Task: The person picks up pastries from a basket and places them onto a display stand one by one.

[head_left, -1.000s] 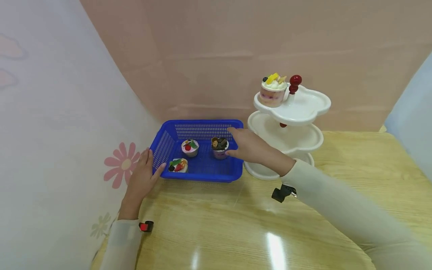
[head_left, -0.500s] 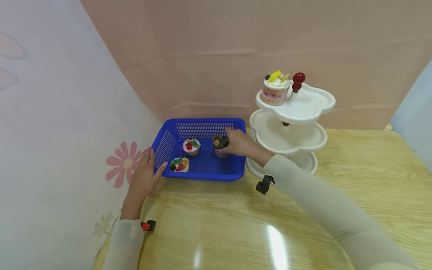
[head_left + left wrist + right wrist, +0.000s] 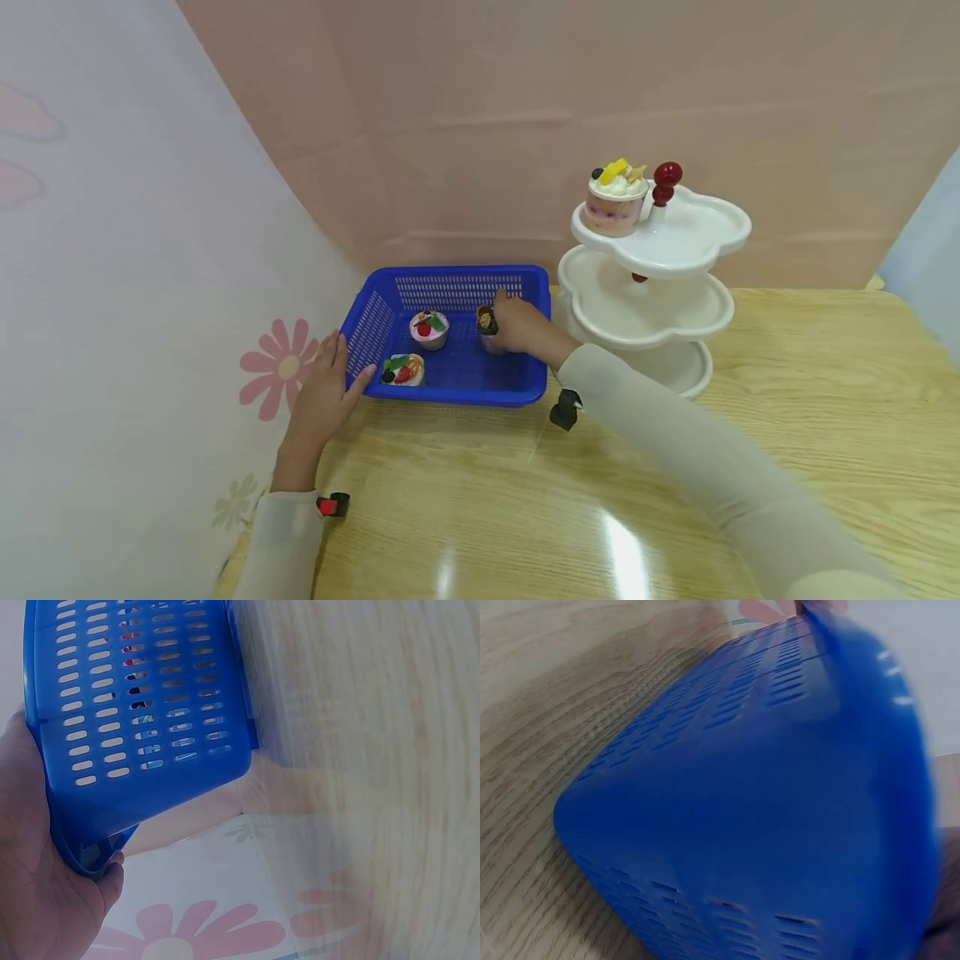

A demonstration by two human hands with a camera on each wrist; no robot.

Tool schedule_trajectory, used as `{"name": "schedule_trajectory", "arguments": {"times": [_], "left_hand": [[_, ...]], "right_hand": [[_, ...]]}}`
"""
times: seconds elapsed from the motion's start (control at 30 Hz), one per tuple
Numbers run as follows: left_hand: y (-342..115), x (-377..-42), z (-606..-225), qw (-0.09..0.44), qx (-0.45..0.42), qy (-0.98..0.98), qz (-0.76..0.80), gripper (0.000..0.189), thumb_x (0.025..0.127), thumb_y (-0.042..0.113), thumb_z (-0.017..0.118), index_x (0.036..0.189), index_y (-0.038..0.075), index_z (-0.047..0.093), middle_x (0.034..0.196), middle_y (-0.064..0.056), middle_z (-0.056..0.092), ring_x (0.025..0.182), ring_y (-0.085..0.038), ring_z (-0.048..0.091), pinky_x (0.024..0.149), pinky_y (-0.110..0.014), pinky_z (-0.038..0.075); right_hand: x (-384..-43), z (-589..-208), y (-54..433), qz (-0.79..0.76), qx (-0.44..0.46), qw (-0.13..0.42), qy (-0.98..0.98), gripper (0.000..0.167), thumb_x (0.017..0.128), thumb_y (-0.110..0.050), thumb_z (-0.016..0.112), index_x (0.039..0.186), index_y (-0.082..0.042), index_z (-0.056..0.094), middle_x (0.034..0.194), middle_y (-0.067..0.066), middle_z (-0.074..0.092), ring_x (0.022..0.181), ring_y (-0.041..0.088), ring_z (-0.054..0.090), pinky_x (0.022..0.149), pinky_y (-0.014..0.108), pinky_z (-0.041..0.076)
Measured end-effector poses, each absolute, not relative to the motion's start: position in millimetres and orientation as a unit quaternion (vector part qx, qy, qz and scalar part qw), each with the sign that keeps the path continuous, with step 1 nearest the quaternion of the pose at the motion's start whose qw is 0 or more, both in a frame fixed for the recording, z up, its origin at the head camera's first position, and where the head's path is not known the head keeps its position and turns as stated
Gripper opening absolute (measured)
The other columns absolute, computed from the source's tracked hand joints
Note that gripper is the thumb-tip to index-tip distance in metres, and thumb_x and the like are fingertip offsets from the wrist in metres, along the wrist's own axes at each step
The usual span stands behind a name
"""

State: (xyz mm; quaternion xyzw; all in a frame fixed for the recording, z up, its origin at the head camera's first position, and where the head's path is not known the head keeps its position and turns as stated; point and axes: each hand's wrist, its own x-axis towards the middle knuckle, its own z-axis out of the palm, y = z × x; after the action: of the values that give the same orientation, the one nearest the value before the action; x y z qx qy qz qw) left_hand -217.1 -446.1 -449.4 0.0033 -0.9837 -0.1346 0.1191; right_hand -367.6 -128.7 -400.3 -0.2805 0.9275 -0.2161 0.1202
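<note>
My left hand (image 3: 322, 398) holds the front left corner of a blue plastic basket (image 3: 450, 396), its thumb over the front rim. In the left wrist view, that hand (image 3: 45, 862) lies along the rim beside the slotted wall (image 3: 150, 795). My right hand (image 3: 520, 323) reaches in at the basket's right side and grips a dessert cup with a dark chocolate topping (image 3: 487, 322), covering its right part. To the left sit a pink-cream dessert cup (image 3: 430, 330) and a fruit-topped dessert cup (image 3: 402, 370). The basket's corner (image 3: 727, 802) mostly hides the right hand in the right wrist view.
A white three-tier stand (image 3: 652, 312) with a red-beaded top stands right of the basket, close to the right forearm. On its top tier is a yellow-fruit dessert cup (image 3: 616, 200). A flower-printed sheet (image 3: 187, 275) hangs at the left of the wooden table (image 3: 480, 517).
My right hand has moved left and down into the basket, and its fingers have closed around the chocolate dessert cup. The left hand keeps its place on the basket corner.
</note>
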Motion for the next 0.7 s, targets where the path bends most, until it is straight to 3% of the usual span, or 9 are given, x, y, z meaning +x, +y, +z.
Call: {"name": "schedule_trajectory", "arguments": {"times": [0.2, 0.47, 0.53, 0.7], "left_hand": [[-445.4, -216.9, -448.8, 0.114, 0.009, -0.985, -0.132, 0.089, 0.104, 0.058, 0.039, 0.157, -0.009, 0.017, 0.165, -0.029, 0.015, 0.151, -0.048, 0.016, 0.114, -0.066, 0.026], [-445.7, -216.6, -451.4, 0.117, 0.008, -0.985, -0.129, 0.088, 0.104, 0.058, 0.039, 0.157, -0.009, 0.018, 0.164, -0.029, 0.016, 0.151, -0.048, 0.018, 0.114, -0.065, 0.026], [-445.9, -217.0, -452.0, 0.119, 0.008, -0.985, -0.128, 0.089, 0.104, 0.058, 0.039, 0.157, -0.009, 0.018, 0.164, -0.029, 0.017, 0.151, -0.048, 0.018, 0.114, -0.065, 0.026], [-446.5, -217.4, -452.1, 0.118, 0.011, -0.984, -0.131, 0.089, 0.103, 0.059, 0.039, 0.158, -0.008, 0.017, 0.165, -0.028, 0.015, 0.151, -0.047, 0.017, 0.115, -0.065, 0.025]], "right_hand": [[-371.8, -404.4, -135.8, -0.193, -0.259, 0.106, 0.940, 0.105, 0.085, -0.029, 0.076, 0.152, 0.020, 0.013, 0.133, 0.035, 0.057, 0.114, 0.040, 0.063, 0.095, 0.048, 0.054], [-377.1, -410.3, -140.6, -0.201, -0.263, 0.098, 0.938, 0.076, 0.082, -0.021, 0.078, 0.137, 0.016, 0.042, 0.111, 0.025, 0.066, 0.093, 0.033, 0.063, 0.082, 0.046, 0.055], [-377.8, -411.3, -140.9, -0.202, -0.260, 0.098, 0.939, 0.067, 0.081, -0.022, 0.079, 0.130, 0.012, 0.049, 0.107, 0.021, 0.066, 0.089, 0.030, 0.060, 0.079, 0.044, 0.055], [-379.5, -414.7, -141.9, -0.206, -0.269, 0.092, 0.937, 0.026, 0.080, -0.021, 0.078, 0.090, -0.003, 0.063, 0.089, 0.011, 0.064, 0.075, 0.025, 0.055, 0.064, 0.040, 0.050]]}}
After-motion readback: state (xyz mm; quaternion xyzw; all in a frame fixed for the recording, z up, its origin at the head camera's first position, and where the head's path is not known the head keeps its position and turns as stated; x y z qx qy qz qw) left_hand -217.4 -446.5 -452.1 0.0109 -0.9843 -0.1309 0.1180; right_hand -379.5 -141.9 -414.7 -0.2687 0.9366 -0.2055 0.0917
